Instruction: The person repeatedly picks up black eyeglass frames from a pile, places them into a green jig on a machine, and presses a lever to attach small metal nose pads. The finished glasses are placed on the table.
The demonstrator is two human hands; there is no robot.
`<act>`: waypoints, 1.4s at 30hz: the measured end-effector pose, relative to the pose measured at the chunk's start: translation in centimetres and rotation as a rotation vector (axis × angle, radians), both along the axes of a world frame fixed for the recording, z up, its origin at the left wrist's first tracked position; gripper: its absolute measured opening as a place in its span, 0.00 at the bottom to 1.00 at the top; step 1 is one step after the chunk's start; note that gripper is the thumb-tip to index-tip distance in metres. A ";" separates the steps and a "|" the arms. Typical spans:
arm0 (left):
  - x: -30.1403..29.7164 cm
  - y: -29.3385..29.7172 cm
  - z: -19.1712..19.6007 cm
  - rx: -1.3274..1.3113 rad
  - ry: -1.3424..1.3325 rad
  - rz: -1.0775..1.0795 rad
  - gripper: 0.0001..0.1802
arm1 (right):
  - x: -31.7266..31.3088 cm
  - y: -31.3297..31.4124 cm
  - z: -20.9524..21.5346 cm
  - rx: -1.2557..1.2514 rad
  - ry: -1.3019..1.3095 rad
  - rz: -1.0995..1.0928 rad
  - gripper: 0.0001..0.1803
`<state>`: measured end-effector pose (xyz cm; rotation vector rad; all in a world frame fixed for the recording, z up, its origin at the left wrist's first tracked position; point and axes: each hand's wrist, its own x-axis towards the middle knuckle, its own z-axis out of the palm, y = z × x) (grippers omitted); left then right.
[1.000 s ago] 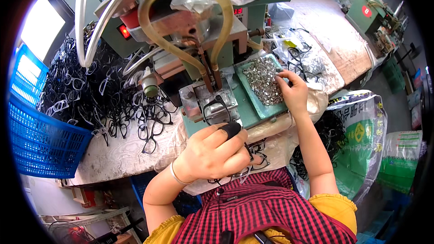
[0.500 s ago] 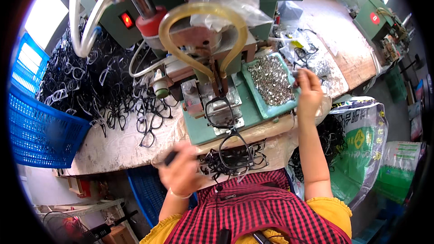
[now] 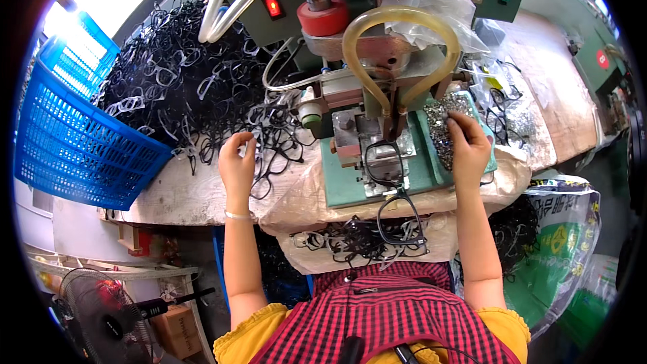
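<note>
My left hand point(image 3: 237, 165) is raised at the near edge of the loose black glasses frames point(image 3: 273, 155), its fingers curled and a gap showing between thumb and forefinger. I see nothing held in it. Over the tray of small shiny metal parts point(image 3: 441, 136), my right hand point(image 3: 470, 149) has thumb and fingertips pinched together. Whatever lies between them is too small to make out. A black glasses frame point(image 3: 402, 214) sits at the green-based press point(image 3: 337, 182), one rim beneath the press head and the other hanging past the front edge. Neither hand touches it.
More frames point(image 3: 357, 239) lie in front of the press, above my lap. A large heap of frames point(image 3: 182, 74) and a blue basket point(image 3: 87, 138) stand left. A yellowish hose point(image 3: 350, 27) loops over the press. At right is a printed sack point(image 3: 556, 249); a fan point(image 3: 101, 313) stands lower left.
My left hand has moved up from beside the front edge toward the loose frames. My right hand has gone from the tray's right rim to over the parts. The view has shifted left.
</note>
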<state>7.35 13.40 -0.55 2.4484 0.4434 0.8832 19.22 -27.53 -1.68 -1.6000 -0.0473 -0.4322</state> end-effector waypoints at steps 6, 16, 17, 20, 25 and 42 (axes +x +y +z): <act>0.5 2.7 -4.5 0.410 -0.018 0.030 0.09 | -4.1 -4.9 0.5 -0.290 -0.035 -0.071 0.06; 3.6 5.6 -0.9 0.427 0.003 -0.183 0.11 | -2.8 4.8 5.6 0.037 -0.187 0.387 0.24; 3.5 4.9 -0.1 0.408 -0.046 -0.209 0.11 | -2.8 5.0 5.3 0.031 -0.185 0.360 0.25; 3.4 3.8 2.2 0.355 -0.168 -0.268 0.13 | -3.2 5.4 4.6 0.075 -0.140 0.344 0.27; 3.1 2.7 4.0 -0.489 -0.518 -0.423 0.14 | -4.5 6.5 7.0 0.347 0.020 0.524 0.29; -1.7 -22.2 6.8 -2.259 0.435 -0.952 0.17 | 0.6 -4.4 -0.8 -0.849 -0.288 -0.149 0.08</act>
